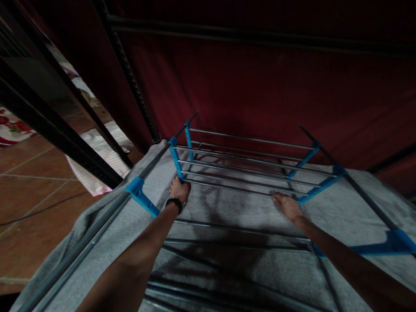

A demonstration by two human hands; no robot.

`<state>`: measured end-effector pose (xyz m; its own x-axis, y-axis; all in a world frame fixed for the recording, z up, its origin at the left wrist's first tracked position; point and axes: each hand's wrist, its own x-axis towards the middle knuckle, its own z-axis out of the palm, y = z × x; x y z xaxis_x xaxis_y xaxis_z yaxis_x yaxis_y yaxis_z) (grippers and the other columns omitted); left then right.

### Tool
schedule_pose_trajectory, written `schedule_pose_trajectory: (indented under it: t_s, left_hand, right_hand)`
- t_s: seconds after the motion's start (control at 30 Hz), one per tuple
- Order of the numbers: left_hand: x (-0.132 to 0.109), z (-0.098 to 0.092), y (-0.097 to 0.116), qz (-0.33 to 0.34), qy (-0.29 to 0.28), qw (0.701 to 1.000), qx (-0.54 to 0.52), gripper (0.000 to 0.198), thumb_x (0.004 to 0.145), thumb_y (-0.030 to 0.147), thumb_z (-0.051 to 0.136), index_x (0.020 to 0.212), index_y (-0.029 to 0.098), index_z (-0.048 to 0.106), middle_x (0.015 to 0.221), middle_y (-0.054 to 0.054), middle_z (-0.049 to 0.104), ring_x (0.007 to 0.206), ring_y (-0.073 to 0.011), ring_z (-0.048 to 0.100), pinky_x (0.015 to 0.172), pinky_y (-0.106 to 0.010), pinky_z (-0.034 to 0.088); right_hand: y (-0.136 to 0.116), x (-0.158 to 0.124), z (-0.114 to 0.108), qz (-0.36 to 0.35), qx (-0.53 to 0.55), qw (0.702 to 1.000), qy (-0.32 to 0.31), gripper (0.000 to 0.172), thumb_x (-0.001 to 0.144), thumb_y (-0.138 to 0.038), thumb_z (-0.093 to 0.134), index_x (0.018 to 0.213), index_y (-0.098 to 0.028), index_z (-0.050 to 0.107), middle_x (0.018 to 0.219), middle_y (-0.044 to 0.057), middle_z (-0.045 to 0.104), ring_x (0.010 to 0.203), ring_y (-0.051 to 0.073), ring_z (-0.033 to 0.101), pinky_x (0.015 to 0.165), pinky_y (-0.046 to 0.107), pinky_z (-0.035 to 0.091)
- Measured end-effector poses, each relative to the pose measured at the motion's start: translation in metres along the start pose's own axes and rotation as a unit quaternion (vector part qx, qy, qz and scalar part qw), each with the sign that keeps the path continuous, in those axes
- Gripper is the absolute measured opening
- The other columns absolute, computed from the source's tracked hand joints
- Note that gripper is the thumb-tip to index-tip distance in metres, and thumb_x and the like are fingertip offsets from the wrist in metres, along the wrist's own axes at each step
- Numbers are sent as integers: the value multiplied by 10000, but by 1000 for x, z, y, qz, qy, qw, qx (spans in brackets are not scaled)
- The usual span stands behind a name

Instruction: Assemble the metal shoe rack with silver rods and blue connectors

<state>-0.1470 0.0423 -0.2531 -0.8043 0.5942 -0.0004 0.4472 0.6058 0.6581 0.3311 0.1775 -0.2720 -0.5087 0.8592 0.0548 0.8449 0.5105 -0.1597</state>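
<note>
A partly joined shoe rack made of grey metal tubes [227, 177] and blue plastic brackets [177, 161] lies in front of me on a grey cloth [221, 208]. My left hand [179, 190], with a black band on the wrist, is closed at the lower end of a left bracket; its fingertips are partly hidden. On the right, my right hand [287, 206] has its fingers closed on the nearest crossbar of the same section, close to a right blue bracket [308, 197]. Long side poles [364, 195] run through the brackets.
Several loose tubes [208, 292] lie nearest me on the cloth. A dark red panel [253, 91] with black metal framing stands behind the rack. Black posts [61, 134] rise at the left, beside a tiled floor [39, 190] with a striped cloth [94, 173] and a cable.
</note>
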Motion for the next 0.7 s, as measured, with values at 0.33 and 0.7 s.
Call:
schedule_pose_trajectory:
  t_s: [0.33, 0.7]
  left_hand:
    - [-3, -1, 6, -48, -11, 999, -2, 418, 905, 420, 526, 1273, 249, 629, 1120, -157, 677, 1127, -380, 615, 962, -526, 476]
    - [-7, 0, 10, -51, -5, 999, 16, 468, 928, 561, 502, 1231, 213, 585, 1188, -196, 639, 1171, -368, 603, 1013, -496, 451]
  right_hand:
    - [5, 1, 5, -10, -1, 1000, -6, 395, 945, -163, 439, 1216, -186, 725, 1272, 101, 721, 1170, 256, 684, 1064, 386, 502]
    - [2, -2, 9, -11, 20, 999, 30, 384, 929, -167, 455, 1196, -202, 728, 1234, 97, 738, 1181, 248, 677, 1068, 397, 505]
